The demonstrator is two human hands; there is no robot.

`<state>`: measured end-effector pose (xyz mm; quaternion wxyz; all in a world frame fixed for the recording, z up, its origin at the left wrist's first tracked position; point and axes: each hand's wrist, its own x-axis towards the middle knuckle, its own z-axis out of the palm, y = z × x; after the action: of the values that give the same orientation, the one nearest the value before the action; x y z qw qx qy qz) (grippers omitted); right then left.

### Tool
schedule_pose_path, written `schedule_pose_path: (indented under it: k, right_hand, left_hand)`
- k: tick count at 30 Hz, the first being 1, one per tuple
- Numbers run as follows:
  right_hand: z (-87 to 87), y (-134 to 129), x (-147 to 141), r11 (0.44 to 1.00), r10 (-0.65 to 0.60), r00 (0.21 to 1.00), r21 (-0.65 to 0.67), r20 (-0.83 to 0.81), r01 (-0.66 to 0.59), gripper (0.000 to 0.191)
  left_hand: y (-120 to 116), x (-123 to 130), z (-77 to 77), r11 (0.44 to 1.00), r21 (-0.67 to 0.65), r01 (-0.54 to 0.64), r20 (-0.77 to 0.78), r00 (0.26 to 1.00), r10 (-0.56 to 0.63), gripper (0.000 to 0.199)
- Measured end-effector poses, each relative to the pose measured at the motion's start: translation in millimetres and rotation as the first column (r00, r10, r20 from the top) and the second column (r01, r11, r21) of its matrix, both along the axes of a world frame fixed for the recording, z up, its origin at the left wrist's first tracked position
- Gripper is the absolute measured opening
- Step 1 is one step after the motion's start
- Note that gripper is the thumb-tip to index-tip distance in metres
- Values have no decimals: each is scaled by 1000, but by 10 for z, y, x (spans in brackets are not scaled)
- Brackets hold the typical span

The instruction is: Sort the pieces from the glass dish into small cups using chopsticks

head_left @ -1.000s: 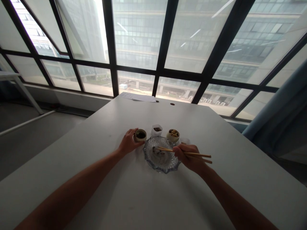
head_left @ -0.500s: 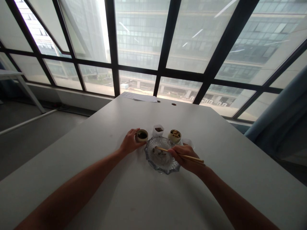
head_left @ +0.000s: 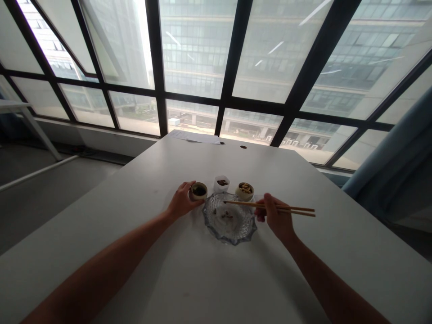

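Observation:
My left hand [head_left: 184, 199] is wrapped round a small cup [head_left: 199, 191] with dark contents, at the left rim of a scalloped glass plate [head_left: 232, 236]. In my right hand [head_left: 277, 218] is a pair of chopsticks [head_left: 249, 204], pointing left over the plate. A tiny dark piece seems to be at their tips. Several small dark pieces [head_left: 227, 216] lie on the plate. Behind it stand a white cup [head_left: 221, 184] with brown bits and a round cup [head_left: 245, 191] with pale brown pieces.
The white table [head_left: 189, 279] stretches to the windows. Papers [head_left: 195, 137] lie at its far edge, beside two dark round holes. A pale container is partly hidden behind my right hand. A blue curtain [head_left: 388, 144] hangs at the right.
My right hand has moved right and turned, and the chopsticks now lie closer to level, with their tips slightly higher and further right. My left hand stays at the cup.

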<state>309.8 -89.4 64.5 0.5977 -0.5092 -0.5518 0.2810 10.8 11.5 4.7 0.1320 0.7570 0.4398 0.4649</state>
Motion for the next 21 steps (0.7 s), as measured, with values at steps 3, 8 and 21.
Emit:
schedule_pose_path:
  k: [3, 8, 21]
  right_hand:
    - [-86, 108, 145, 992, -118, 961, -66, -249, 105, 64]
    - [-144, 165, 270, 986, -161, 908, -94, -387, 135, 65]
    - [112, 108, -528, 921, 25, 945, 361, 326, -148, 46]
  left_hand:
    - [2, -3, -3, 1000, -23, 9, 8, 1000, -8, 69]
    - [14, -2, -11, 1000, -2, 14, 11, 1000, -14, 68]
    - [21, -4, -12, 997, 23, 76, 28, 997, -77, 68]
